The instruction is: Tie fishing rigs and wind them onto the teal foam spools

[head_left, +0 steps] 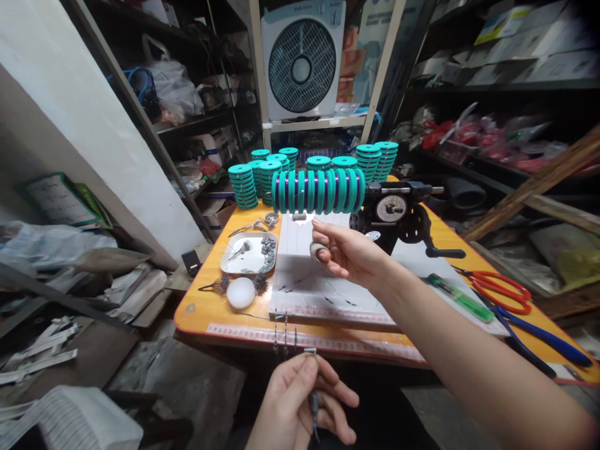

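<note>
My left hand (304,400) is low, in front of the table edge, with thumb and forefinger pinched on a small silvery piece on a thin line. A dark grey sinker-like weight (314,403) hangs by its curled fingers. Over the white board (290,269), my right hand (347,250) is closed, its fingertips just below a row of green spools (319,191) wound with purple line. What its fingertips pinch is too fine to make out; a pale wrap (317,251) circles one finger. The spools sit on a black hand-cranked winder (394,209).
Stacked green spools (244,187) stand along the back. At left are a white tray (229,265) of small metal parts and a white round lid (240,292). Red-handled scissors (504,287), blue-handled pliers (548,334) and a green cutter (469,303) lie at right.
</note>
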Demonstrator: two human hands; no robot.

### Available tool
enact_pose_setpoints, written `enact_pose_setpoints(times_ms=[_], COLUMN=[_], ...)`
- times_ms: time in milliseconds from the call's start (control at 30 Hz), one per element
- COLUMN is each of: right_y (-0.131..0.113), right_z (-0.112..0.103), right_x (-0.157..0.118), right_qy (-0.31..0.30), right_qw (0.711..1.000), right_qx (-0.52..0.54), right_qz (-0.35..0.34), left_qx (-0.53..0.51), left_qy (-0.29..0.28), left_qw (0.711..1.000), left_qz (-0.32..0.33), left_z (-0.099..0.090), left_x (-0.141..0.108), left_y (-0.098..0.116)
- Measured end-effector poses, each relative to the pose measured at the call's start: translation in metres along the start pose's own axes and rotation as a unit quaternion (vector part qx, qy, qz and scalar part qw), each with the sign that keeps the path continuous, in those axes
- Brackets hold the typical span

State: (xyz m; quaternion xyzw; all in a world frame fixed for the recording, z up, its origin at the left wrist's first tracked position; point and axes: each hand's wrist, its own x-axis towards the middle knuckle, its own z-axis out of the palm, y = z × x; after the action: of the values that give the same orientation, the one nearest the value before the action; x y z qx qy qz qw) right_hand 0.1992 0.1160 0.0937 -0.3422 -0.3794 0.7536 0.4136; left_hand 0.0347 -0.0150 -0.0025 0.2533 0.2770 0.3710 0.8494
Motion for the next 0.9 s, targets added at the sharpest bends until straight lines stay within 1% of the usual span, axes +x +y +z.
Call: enact_pose_setpoints(times_ms=[200,400,600,900], right_y=[0.0013,0.0028,0.0025,0.0024], right_z=[-0.0033,-0.0039,-0.0048,-0.0061], right_x=[0.0010,0.0014,0.0011,0.0012], right_qy=[-0.012,-0.016,-0.016,-0.020], right_qw=[1.000,1.000,1.000,1.000], right_qx=[-0.002,-0.001,-0.002,-0.002], right_qz=[-0.006,-0.007,-0.006,-0.012], left_qx=[-0.005,-0.019,-0.034,-0.047], left_qy=[-0.007,-0.014,-0.033,-0.031], left_qw=[1.000,1.000,0.999,0.998], left_qz=[-0.007,-0.008,-0.007,-0.009], left_z=[-0.0029,-0.0018,-0.0042,-0.0063], left_x=[-0.0019,-0.0027,-0.0039,-0.0081], left_y=[-0.0013,-0.0027,-0.0062,-0.0095])
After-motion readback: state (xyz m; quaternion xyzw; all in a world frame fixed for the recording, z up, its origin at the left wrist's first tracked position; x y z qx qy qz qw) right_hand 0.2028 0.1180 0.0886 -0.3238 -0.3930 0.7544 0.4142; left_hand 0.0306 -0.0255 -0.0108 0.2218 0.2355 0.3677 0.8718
